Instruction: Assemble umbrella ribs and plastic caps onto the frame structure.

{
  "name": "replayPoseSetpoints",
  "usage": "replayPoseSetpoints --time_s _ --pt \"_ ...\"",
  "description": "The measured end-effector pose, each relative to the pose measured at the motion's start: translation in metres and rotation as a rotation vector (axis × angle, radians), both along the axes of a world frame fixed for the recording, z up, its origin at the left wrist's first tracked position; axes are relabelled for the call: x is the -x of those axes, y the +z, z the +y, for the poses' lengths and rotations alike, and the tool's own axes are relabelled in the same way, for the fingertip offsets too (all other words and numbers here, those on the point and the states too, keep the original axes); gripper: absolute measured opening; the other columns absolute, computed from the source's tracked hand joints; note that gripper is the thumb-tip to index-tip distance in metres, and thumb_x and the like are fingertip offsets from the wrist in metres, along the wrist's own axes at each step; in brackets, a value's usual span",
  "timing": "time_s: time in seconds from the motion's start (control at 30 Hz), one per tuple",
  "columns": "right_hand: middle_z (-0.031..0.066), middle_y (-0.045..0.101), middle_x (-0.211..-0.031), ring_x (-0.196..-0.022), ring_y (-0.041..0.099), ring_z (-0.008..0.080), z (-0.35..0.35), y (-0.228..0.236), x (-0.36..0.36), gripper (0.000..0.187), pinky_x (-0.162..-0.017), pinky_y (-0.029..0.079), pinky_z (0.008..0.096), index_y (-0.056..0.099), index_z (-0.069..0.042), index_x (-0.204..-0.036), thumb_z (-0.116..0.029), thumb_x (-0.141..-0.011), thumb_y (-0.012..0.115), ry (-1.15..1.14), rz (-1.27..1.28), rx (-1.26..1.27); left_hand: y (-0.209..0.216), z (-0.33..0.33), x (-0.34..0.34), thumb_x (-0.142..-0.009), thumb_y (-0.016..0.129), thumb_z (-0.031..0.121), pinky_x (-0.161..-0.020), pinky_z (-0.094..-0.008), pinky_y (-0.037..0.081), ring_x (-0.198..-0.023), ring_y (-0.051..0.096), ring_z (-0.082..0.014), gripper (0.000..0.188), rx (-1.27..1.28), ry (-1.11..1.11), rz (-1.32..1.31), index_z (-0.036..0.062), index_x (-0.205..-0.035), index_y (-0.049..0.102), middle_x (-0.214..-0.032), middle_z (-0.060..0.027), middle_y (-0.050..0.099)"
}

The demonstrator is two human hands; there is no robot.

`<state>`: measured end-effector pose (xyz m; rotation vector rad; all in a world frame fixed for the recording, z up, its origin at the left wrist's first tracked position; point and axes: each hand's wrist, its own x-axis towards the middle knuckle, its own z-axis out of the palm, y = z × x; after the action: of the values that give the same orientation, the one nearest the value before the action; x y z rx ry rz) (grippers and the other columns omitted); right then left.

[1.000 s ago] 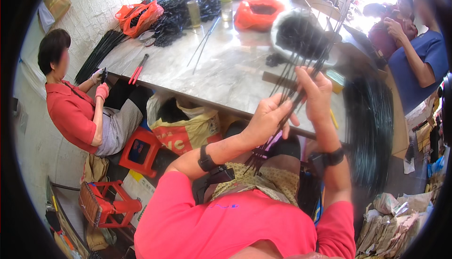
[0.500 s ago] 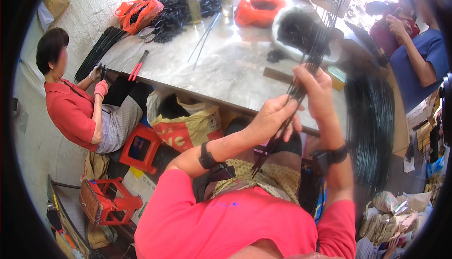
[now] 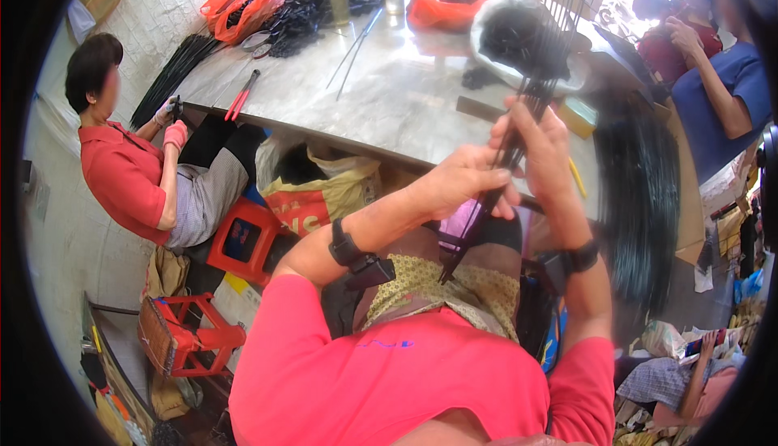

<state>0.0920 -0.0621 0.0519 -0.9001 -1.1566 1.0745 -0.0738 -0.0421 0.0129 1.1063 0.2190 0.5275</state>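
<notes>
A bundle of thin, dark rods [image 3: 537, 87], perhaps wires, slants across my front, its upper ends fanned out over the table. The lower ends come together above my lap. My left hand [image 3: 468, 177] is closed around the lower middle of the bundle. Just above it, my right hand [image 3: 541, 142] grips the same rods, fingers bent around them. Both hands are over the table's near edge. Behind the rods stands a white bag [image 3: 484, 45] with black pieces inside, partly covered by them.
On the table [image 3: 397, 113] lie red-handled pliers [image 3: 241, 96], two thin rods [image 3: 354, 55] and a long dark wire bundle [image 3: 636, 203]. A red bag [image 3: 421, 12] stands at the back. A co-worker in red [image 3: 126, 170] sits left near a red stool [image 3: 245, 243]; others are at right.
Both hands stay on the rods, and the bundle has turned slightly more upright. My left hand has shifted a little. At lower right, another person's arm and checked clothing now show more.
</notes>
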Motion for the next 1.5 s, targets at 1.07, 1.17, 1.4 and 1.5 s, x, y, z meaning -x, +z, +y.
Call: replayPoseSetpoints --time_s 1.07,1.17,1.4,1.5 --pt "0.0291 0.061 -0.123 -0.105 0.067 0.0357 0.070 -0.055 -0.064 0.070 -0.087 0.056 0.0440 0.050 0.010 -0.125 -0.056 -0.100 0.042 0.420 0.621 0.383 -0.109 0.007 -0.015 -0.093 0.054 -0.001 -0.080 -0.0291 0.054 -0.088 0.068 -0.0129 0.014 -0.555 0.372 0.281 -0.0015 -0.104 0.063 -0.092 -0.0097 0.071" --pt "0.0249 0.065 -0.113 -0.098 0.069 0.0324 0.095 -0.047 -0.073 0.053 -0.079 0.060 0.0409 0.052 0.007 -0.118 -0.043 -0.101 0.052 0.211 0.476 0.420 -0.152 0.010 -0.014 -0.093 0.055 0.000 -0.080 -0.0303 0.055 -0.089 0.070 -0.0171 0.017 -0.620 0.414 0.309 -0.0037 -0.107 0.063 -0.094 -0.0124 0.072" --pt "0.0246 0.067 -0.106 -0.092 0.070 0.0320 0.147 -0.064 -0.102 0.054 -0.075 0.061 0.0394 0.050 0.008 -0.118 -0.043 -0.099 0.056 0.067 0.351 0.495 -0.209 0.017 -0.012 -0.096 0.052 0.001 -0.084 -0.0307 0.056 -0.094 0.070 -0.0179 0.022 -0.407 0.358 0.335 -0.0043 -0.115 0.059 -0.094 -0.0125 0.071" --pt "0.0157 0.070 -0.084 -0.073 0.070 0.0255 0.170 -0.093 -0.120 0.043 -0.068 0.058 0.0357 0.058 0.000 -0.112 -0.041 -0.100 0.055 -0.054 -0.004 0.499 -0.225 0.017 -0.012 -0.097 0.050 0.000 -0.084 -0.0302 0.056 -0.093 0.068 -0.0144 0.017 -0.312 0.231 0.359 -0.0044 -0.111 0.058 -0.097 -0.0102 0.070"
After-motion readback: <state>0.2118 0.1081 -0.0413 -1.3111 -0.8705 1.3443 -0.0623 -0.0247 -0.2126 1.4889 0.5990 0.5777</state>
